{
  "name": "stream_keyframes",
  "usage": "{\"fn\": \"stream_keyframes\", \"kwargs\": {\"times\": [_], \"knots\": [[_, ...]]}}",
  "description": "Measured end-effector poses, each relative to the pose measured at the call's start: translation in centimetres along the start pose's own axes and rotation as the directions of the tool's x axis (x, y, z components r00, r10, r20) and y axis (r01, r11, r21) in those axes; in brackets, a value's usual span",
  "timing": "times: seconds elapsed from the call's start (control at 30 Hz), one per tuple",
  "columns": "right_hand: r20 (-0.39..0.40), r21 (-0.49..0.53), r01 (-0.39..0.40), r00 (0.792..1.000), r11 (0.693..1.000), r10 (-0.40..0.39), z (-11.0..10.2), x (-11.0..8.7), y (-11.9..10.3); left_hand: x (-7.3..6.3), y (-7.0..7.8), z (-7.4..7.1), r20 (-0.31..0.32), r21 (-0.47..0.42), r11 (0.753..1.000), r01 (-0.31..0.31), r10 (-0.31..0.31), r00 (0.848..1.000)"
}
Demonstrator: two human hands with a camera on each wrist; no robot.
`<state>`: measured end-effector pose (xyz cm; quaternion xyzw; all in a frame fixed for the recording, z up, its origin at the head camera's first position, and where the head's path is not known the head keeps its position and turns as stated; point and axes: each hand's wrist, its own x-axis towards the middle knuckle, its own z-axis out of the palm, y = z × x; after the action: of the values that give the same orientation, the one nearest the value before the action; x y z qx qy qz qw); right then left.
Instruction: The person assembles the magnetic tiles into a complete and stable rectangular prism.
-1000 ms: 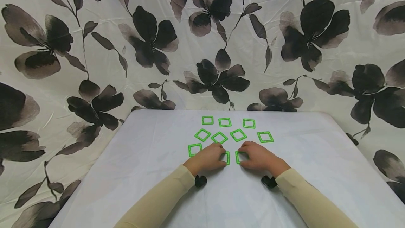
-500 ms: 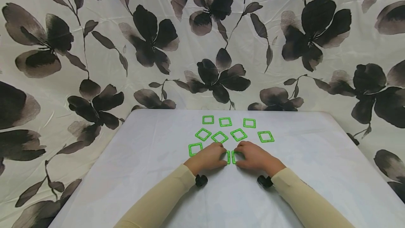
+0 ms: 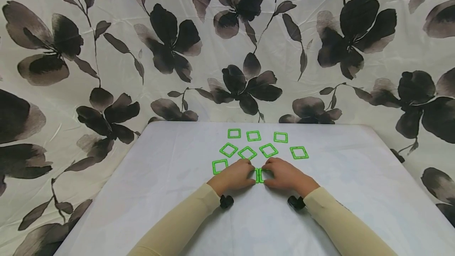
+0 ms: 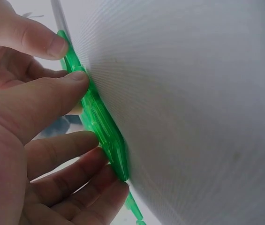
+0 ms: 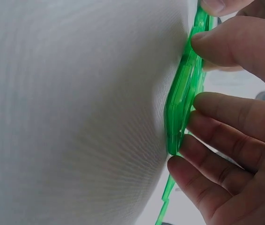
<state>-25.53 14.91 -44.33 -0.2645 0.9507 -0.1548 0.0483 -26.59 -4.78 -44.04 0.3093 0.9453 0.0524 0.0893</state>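
Note:
Side by side on the table, two green translucent plastic square frame tiles meet edge to edge between my hands. My left hand (image 3: 234,177) grips the left tile (image 4: 105,129) with thumb and fingers curled at its edges. The right tile (image 5: 178,101) is held the same way by my right hand (image 3: 286,175). Both tiles lie low against the white cloth. In the head view only their inner edges show; the hands cover the rest. Seen from each wrist, the thumb presses the near edge and the fingertips line the outer side.
Several more green square frames lie flat beyond my hands, among them one by the left wrist (image 3: 220,166), one at the right (image 3: 299,153) and one in the far row (image 3: 234,133). A floral curtain (image 3: 170,46) hangs behind the white-covered table (image 3: 160,161).
My right hand has moved left with its tile, closing the gap until it meets the left tile. The left hand has stayed nearly in place.

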Motion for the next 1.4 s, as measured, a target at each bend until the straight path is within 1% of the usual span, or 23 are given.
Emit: {"fn": "stream_keyframes", "kwargs": {"times": [0.2, 0.37, 0.5, 0.8, 0.93, 1.07, 1.2, 1.4], "knots": [[-0.002, 0.007, 0.019, 1.000, 1.000, -0.019, -0.2, 0.0, 0.1, -0.1, 0.0, -0.2, -0.002, 0.000, 1.000, -0.013, 0.013, 1.000], [-0.002, -0.007, 0.031, 1.000, 1.000, -0.031, -0.1, 0.1, 0.3, -0.1, 0.1, -0.2, -0.027, 0.019, 0.999, -0.042, 0.043, 0.999], [-0.002, -0.010, 0.026, 1.000, 1.000, -0.026, -0.1, 0.2, 0.4, 0.0, 0.0, -0.2, -0.036, 0.025, 0.998, -0.050, 0.051, 0.998], [0.008, -0.007, 0.030, 1.000, 1.000, -0.030, 0.0, 0.3, 0.5, 0.0, 0.0, -0.1, -0.019, 0.013, 1.000, -0.023, 0.023, 1.000], [0.017, -0.001, 0.026, 1.000, 1.000, -0.026, 0.0, 0.3, 0.4, -0.3, 0.0, -0.1, -0.019, -0.012, 1.000, -0.014, 0.014, 1.000], [0.020, -0.007, 0.029, 0.999, 1.000, -0.028, -0.1, 0.4, 0.3, -0.5, -0.5, -0.1, -0.036, -0.047, 0.999, 0.001, -0.003, 0.999], [0.024, -0.013, 0.022, 0.999, 1.000, -0.022, -0.2, 0.5, 0.1, -0.7, -1.2, 0.0, -0.041, -0.067, 0.997, 0.031, -0.034, 0.999], [0.028, 0.002, 0.003, 1.000, 1.000, -0.003, -0.2, 0.6, 0.0, -1.1, -2.0, -0.4, -0.046, -0.109, 0.992, 0.061, -0.066, 0.997]]}}
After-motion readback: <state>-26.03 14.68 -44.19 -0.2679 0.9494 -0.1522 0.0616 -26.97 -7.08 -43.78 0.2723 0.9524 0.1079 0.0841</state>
